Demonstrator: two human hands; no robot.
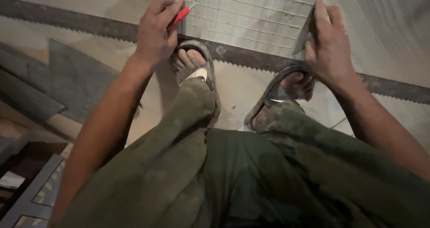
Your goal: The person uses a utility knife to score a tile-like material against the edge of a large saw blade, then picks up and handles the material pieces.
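- Left hand (154, 30): clenched on a red-handled tool (179, 16), at the ridged tile (251, 17) left edge.
- Right hand (329, 39): grasped the tile's right edge.
- Tile: propped upright beyond both sandalled feet (195, 69).
- Notched dark strip (67, 21): lay across the floor behind.

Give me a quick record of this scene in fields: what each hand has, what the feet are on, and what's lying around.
Left hand: grips a slim red-handled tool
Right hand: holds the edge of a thin grey sheet
Surface under hands: pale board with ruled grid lines
Feet: in dark open sandals, resting on a long dark toothed saw blade
Clothing: olive green trousers
Left side: dark grey offcut pieces
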